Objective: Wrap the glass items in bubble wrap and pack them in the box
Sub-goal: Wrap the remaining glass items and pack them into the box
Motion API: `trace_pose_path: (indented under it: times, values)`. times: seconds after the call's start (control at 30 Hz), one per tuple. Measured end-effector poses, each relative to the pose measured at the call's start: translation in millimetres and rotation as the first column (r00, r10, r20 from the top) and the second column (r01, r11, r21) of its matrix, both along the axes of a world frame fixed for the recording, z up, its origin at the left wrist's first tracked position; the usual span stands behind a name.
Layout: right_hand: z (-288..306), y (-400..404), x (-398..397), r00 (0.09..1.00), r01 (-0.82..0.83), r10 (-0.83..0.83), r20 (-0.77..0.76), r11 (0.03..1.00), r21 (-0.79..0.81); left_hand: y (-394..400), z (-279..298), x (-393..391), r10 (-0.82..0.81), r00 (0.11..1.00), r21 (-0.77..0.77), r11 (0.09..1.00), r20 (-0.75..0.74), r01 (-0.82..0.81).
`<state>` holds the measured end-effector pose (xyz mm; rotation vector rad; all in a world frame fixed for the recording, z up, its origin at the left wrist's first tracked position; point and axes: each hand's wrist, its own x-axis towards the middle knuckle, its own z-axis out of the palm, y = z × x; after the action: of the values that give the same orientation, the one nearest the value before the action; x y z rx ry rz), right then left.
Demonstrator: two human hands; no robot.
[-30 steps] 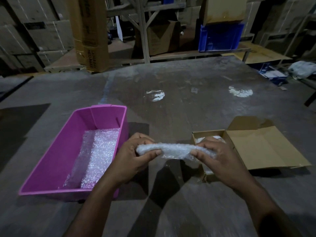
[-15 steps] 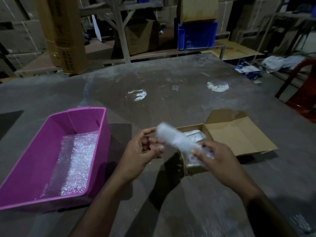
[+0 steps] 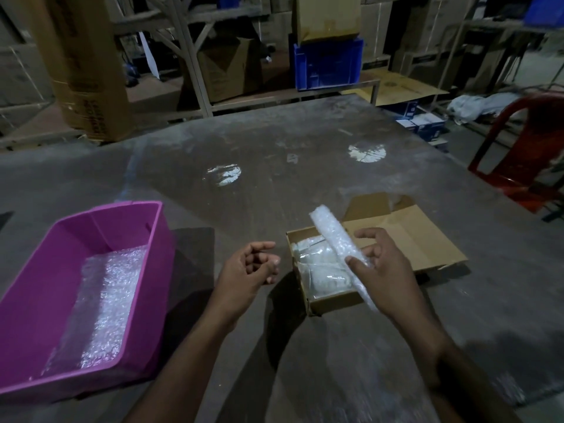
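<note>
Head cam view: right hand (image 3: 386,271) pinches the bubble-wrapped roll (image 3: 337,244) near its lower end, so the long axis runs up and away to the left of the grip, angled over the open cardboard box (image 3: 332,302). That box sits right under the grip, with wrapped bundles already inside. Left hand (image 3: 251,268) hangs loose and empty just beside it, so I'd guess the right just lowers it in.

Warehouse: stacked cartons (image 3: 328,16), shelving (image 3: 195,56)
</note>
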<state>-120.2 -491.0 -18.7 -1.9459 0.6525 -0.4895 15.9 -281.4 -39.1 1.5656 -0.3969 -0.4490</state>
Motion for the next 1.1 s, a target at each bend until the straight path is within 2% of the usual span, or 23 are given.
trace_pose_path:
  times: [0.1,0.23,0.37,0.43,0.5,0.63,0.73,0.9,1.1]
  values:
    - [-3,14,15,0.998,-0.043,0.038,-0.049,0.993,-0.106,-7,-5,11,0.024,1.0,0.011,1.0,0.01,-0.024]
    - [-14,32,37,0.998,-0.02,0.009,-0.057,0.98,-0.197,-28,-3,26,0.061,0.995,0.068,0.995,0.083,-0.067]
    - [-16,48,56,0.989,-0.006,-0.059,-0.137,0.903,-0.429,-54,1,36,-0.075,0.968,0.224,0.974,0.241,0.02]
    - [-16,53,62,0.975,-0.014,-0.11,-0.195,0.839,-0.543,-64,-2,41,-0.164,0.949,0.325,0.943,0.27,0.071]
    - [-19,55,63,0.97,-0.022,-0.125,-0.207,0.807,-0.591,-71,-4,45,-0.182,0.949,0.372,0.925,0.256,0.077]
    - [-24,62,59,0.973,-0.037,-0.111,-0.203,0.791,-0.611,-79,-5,49,-0.055,0.99,0.355,0.935,0.13,0.005]
    - [-20,71,55,0.966,-0.023,-0.138,-0.218,0.796,-0.605,-85,-3,46,-0.02,0.998,0.327,0.945,0.065,-0.002]
    - [-27,78,46,0.991,-0.019,-0.051,-0.121,0.858,-0.514,-90,0,46,-0.032,0.981,0.484,0.872,0.192,-0.066]
    - [-30,75,39,0.987,-0.105,0.041,-0.155,0.897,-0.43,-83,1,48,-0.088,0.935,0.645,0.746,0.343,-0.167]
